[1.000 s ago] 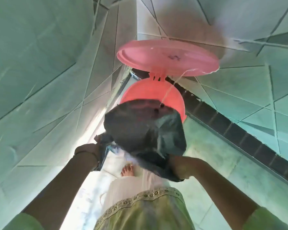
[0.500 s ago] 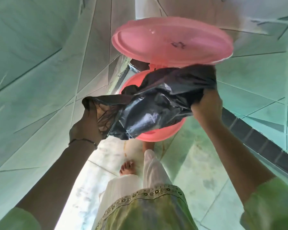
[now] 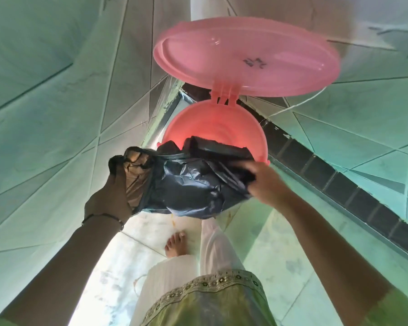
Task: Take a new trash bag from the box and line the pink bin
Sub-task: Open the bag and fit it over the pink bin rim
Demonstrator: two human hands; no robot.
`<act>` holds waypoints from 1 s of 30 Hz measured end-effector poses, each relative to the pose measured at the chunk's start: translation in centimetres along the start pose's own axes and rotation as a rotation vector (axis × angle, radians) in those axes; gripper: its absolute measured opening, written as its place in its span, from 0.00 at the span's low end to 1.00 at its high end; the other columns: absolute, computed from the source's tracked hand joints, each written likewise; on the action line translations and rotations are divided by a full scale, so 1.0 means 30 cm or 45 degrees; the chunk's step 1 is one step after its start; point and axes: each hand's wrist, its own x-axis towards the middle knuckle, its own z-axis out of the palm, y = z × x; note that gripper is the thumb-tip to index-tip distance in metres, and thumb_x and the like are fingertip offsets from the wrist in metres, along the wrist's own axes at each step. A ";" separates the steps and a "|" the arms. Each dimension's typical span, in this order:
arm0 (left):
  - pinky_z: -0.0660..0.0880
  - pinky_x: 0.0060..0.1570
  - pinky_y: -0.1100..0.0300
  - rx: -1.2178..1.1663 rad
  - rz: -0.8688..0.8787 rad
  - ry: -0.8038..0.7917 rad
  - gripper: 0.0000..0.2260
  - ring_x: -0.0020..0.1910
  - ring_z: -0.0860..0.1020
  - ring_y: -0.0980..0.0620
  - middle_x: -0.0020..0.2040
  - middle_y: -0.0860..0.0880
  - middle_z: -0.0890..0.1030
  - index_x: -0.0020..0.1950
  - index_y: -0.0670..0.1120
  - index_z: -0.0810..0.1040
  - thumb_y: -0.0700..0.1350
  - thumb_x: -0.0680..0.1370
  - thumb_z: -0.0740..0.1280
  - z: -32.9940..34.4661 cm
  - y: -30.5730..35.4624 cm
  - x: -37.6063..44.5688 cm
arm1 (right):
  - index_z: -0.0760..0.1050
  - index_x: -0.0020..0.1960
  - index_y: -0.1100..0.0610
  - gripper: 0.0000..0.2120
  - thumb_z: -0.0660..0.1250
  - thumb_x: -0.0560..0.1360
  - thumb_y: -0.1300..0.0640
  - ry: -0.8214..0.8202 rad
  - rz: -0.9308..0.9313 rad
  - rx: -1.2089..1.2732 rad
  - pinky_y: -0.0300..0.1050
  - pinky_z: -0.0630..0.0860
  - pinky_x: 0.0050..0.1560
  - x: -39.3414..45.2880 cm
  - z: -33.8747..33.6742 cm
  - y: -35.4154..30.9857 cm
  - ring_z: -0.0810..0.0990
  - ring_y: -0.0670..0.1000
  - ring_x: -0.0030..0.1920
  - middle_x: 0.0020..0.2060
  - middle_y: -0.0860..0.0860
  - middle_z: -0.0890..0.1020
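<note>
The pink bin [image 3: 212, 124] stands on the floor in a tiled corner, its round lid [image 3: 245, 55] flipped up on the hinge behind it. A crumpled black trash bag [image 3: 193, 184] hangs over the bin's near rim, its far part reaching into the opening. My left hand [image 3: 108, 198] grips the bag's left edge, which stretches thin and brownish over my fingers. My right hand [image 3: 266, 182] holds the bag's right edge near the bin's right rim. The box is not in view.
Green tiled walls [image 3: 45, 114] close in at left and right, with a dark tile strip [image 3: 339, 184] along the right wall's base. My bare foot [image 3: 176, 244] and white trouser leg [image 3: 212, 248] stand just in front of the bin. A white cord [image 3: 292, 107] hangs from the lid.
Both hands have lowered the bag from in front of the lid down to the bin's near rim. My right hand dropped the most. The bin's opening now shows behind the bag.
</note>
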 end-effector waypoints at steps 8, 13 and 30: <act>0.73 0.53 0.44 -0.030 0.126 0.039 0.38 0.56 0.76 0.32 0.73 0.42 0.63 0.77 0.46 0.45 0.47 0.73 0.65 -0.015 0.069 0.020 | 0.74 0.62 0.57 0.28 0.60 0.63 0.73 0.659 -0.056 0.403 0.49 0.75 0.57 0.195 -0.222 -0.024 0.77 0.55 0.55 0.54 0.55 0.78; 0.71 0.57 0.42 -0.051 0.127 0.054 0.38 0.59 0.74 0.31 0.75 0.44 0.60 0.77 0.47 0.44 0.49 0.74 0.63 -0.012 0.077 0.049 | 0.71 0.66 0.43 0.35 0.56 0.70 0.75 -0.092 -0.047 -0.243 0.49 0.81 0.43 0.134 -0.130 -0.047 0.81 0.55 0.45 0.60 0.50 0.75; 0.74 0.43 0.42 -0.142 0.249 0.311 0.40 0.45 0.77 0.29 0.72 0.39 0.63 0.75 0.42 0.48 0.39 0.70 0.68 -0.115 0.089 -0.064 | 0.57 0.73 0.46 0.39 0.67 0.68 0.68 0.244 0.086 -0.619 0.60 0.76 0.54 -0.121 -0.120 0.115 0.76 0.69 0.59 0.77 0.50 0.41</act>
